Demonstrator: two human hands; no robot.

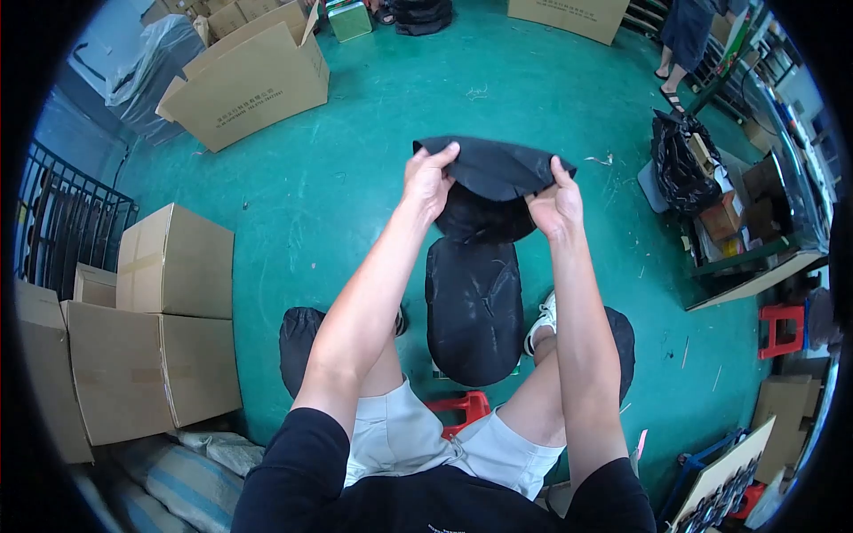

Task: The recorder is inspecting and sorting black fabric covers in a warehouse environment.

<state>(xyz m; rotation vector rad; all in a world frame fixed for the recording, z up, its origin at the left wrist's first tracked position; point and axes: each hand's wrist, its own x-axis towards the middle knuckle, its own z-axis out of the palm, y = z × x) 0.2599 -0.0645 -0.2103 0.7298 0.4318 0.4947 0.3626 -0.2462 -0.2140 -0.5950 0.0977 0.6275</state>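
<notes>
My left hand (430, 184) and my right hand (558, 202) are stretched out in front of me, closed on the two ends of a black flexible sheet piece (498, 167). The thumbs lie on top; most of the other fingers are hidden. Just under it is another dark, rounded black surface (480, 218); whether it belongs to the held piece, I cannot tell. Nearer, between my legs, lies a creased black oval piece (475, 306), apart from both hands. Black rounded pieces also show beside my left leg (300, 348) and right leg (624, 346).
Closed cardboard boxes (191, 262) are stacked at left, with woven sacks (195, 475) nearer. A large open carton (253, 84) stands far left. At right are a bin with a black bag (680, 160), a cluttered bench and a red stool (781, 331). A person (684, 40) stands far right.
</notes>
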